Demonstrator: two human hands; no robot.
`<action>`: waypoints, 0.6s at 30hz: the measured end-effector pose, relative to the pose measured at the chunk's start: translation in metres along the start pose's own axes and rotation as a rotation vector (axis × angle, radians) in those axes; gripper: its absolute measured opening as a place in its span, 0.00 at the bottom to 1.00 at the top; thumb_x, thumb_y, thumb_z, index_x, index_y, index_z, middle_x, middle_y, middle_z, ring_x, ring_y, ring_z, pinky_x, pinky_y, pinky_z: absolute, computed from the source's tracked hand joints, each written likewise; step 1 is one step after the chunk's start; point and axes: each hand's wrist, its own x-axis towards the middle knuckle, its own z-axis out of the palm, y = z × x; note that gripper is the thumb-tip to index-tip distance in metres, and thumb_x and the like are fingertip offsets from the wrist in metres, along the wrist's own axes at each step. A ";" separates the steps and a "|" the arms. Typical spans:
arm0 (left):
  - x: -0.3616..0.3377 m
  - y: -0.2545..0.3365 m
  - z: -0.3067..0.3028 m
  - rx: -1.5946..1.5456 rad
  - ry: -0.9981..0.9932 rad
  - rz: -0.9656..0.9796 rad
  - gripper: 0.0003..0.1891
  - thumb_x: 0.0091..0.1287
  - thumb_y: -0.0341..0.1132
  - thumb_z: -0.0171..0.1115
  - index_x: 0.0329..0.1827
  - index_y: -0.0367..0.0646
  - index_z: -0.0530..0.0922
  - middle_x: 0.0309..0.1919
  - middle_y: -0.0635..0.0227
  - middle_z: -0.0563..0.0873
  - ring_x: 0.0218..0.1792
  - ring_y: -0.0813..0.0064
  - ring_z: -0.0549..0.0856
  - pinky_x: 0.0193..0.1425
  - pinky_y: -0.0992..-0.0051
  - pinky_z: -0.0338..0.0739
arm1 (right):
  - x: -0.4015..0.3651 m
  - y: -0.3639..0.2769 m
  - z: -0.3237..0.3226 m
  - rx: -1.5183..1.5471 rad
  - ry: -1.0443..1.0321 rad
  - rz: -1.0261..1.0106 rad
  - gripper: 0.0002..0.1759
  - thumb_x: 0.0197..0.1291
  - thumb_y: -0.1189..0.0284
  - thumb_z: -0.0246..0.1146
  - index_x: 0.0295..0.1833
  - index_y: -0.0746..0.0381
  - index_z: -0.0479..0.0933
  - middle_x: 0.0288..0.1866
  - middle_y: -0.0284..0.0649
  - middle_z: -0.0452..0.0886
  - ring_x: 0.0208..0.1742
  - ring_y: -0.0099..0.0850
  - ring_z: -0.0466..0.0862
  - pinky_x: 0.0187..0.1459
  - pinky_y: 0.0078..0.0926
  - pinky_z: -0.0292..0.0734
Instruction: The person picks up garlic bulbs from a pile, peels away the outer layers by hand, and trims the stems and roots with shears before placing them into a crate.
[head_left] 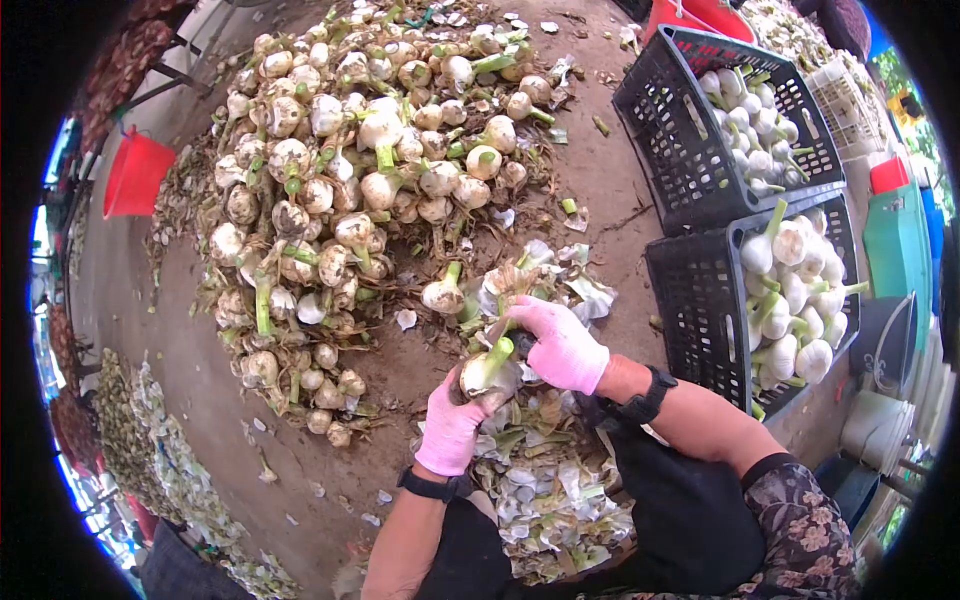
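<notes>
My left hand (450, 432), in a pink glove, is closed around a garlic bulb (482, 380) whose thick green stem is cut short and points up and to the right. Close beside it, my right hand (560, 345), gloved in pink too, grips a small dark-handled tool (522, 341); its working end cannot be made out. Another garlic bulb (442, 294) lies on the ground just beyond my hands. Beneath and around them are loose papery peelings (560, 500).
A large heap of dirty garlic bulbs (330, 190) spreads ahead and left. Two black crates, one farther off (690, 185) and one nearer (700, 310), hold cleaner white bulbs at the right. A red bucket (138, 175) stands far left, a grey bucket (885, 340) far right.
</notes>
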 end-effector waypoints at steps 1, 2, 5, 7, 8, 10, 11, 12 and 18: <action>-0.001 0.000 0.001 -0.037 -0.003 0.009 0.34 0.53 0.32 0.74 0.62 0.33 0.70 0.52 0.66 0.81 0.51 0.76 0.80 0.59 0.75 0.73 | 0.001 -0.002 0.000 0.026 0.010 -0.042 0.21 0.42 0.85 0.55 0.46 0.64 0.77 0.39 0.50 0.77 0.46 0.51 0.79 0.47 0.38 0.75; -0.002 0.001 0.002 -0.074 -0.005 0.019 0.33 0.54 0.34 0.74 0.62 0.32 0.70 0.52 0.65 0.81 0.52 0.75 0.80 0.60 0.74 0.73 | 0.001 0.000 0.000 0.026 0.012 -0.040 0.21 0.42 0.85 0.55 0.46 0.64 0.77 0.39 0.50 0.77 0.46 0.51 0.79 0.47 0.38 0.75; -0.006 0.006 0.014 0.065 -0.113 0.113 0.41 0.50 0.44 0.78 0.64 0.32 0.68 0.53 0.65 0.80 0.54 0.76 0.79 0.62 0.73 0.71 | 0.006 -0.002 -0.007 -0.035 -0.014 0.099 0.19 0.46 0.83 0.56 0.47 0.62 0.79 0.42 0.50 0.78 0.47 0.50 0.79 0.50 0.38 0.75; -0.007 0.010 0.017 0.096 -0.148 0.102 0.40 0.48 0.26 0.76 0.65 0.31 0.66 0.54 0.65 0.79 0.55 0.77 0.78 0.61 0.74 0.72 | 0.006 0.022 -0.006 -0.170 0.050 0.132 0.20 0.48 0.81 0.58 0.49 0.60 0.79 0.44 0.50 0.79 0.48 0.48 0.80 0.51 0.37 0.75; -0.007 0.007 0.019 0.086 -0.161 0.083 0.40 0.47 0.25 0.76 0.65 0.31 0.66 0.55 0.65 0.78 0.55 0.77 0.78 0.61 0.74 0.72 | 0.002 0.031 -0.005 -0.261 0.105 0.123 0.20 0.48 0.82 0.58 0.50 0.59 0.79 0.44 0.50 0.79 0.48 0.48 0.80 0.52 0.36 0.76; -0.009 0.014 0.024 0.087 -0.172 0.089 0.40 0.47 0.24 0.76 0.65 0.32 0.66 0.55 0.65 0.78 0.56 0.76 0.77 0.61 0.74 0.72 | 0.005 0.041 -0.014 -0.250 0.089 0.199 0.21 0.48 0.82 0.57 0.50 0.59 0.79 0.45 0.50 0.79 0.49 0.48 0.80 0.52 0.36 0.75; -0.012 0.018 0.025 0.091 -0.172 0.097 0.40 0.46 0.23 0.76 0.65 0.32 0.66 0.55 0.65 0.78 0.56 0.76 0.77 0.61 0.74 0.72 | 0.008 0.044 -0.017 -0.232 0.069 0.268 0.21 0.48 0.83 0.56 0.50 0.59 0.79 0.45 0.50 0.79 0.49 0.48 0.80 0.53 0.36 0.75; -0.013 0.021 0.025 0.095 -0.169 0.097 0.40 0.46 0.23 0.76 0.65 0.32 0.66 0.55 0.65 0.78 0.56 0.76 0.77 0.61 0.74 0.72 | 0.009 0.040 -0.025 -0.269 0.067 0.351 0.22 0.47 0.85 0.54 0.50 0.60 0.79 0.45 0.52 0.79 0.49 0.49 0.79 0.54 0.37 0.74; -0.010 0.021 0.017 0.101 -0.133 0.114 0.38 0.47 0.20 0.73 0.65 0.36 0.68 0.55 0.64 0.78 0.57 0.76 0.78 0.63 0.74 0.71 | 0.000 -0.024 -0.059 -0.088 -0.023 0.068 0.28 0.45 0.83 0.61 0.57 0.58 0.76 0.48 0.48 0.77 0.54 0.47 0.77 0.56 0.37 0.73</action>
